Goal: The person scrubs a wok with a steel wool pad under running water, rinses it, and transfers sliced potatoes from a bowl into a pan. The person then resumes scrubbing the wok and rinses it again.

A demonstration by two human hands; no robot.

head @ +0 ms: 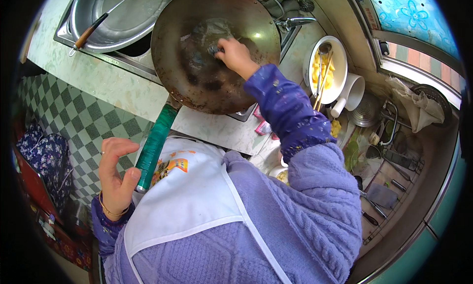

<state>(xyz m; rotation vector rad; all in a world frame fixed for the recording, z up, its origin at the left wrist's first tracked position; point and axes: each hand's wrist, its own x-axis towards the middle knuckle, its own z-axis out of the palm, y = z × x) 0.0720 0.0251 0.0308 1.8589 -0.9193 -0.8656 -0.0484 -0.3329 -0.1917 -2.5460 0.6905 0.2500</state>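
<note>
A large dark wok [221,88] sits over the stove. Inside it my right hand [235,55] grips a metal wool scrubber [213,50] against the wet bottom. The wok's handle [157,147], wrapped in green tape, points down toward my apron [184,206]. Just left of the handle's end, my left hand [120,173] has its thumb and fingers apart and holds nothing. Its thumb is close to the handle; I cannot tell if it touches.
Left of the wok stands a wide metal pan [127,40] with a wooden-handled utensil [87,35] across it. Beyond my right arm are a faucet lever [299,21], a white bowl [343,66] of yellow pieces with chopsticks, a white mug [356,90] and a wire rack [377,228] with several utensils.
</note>
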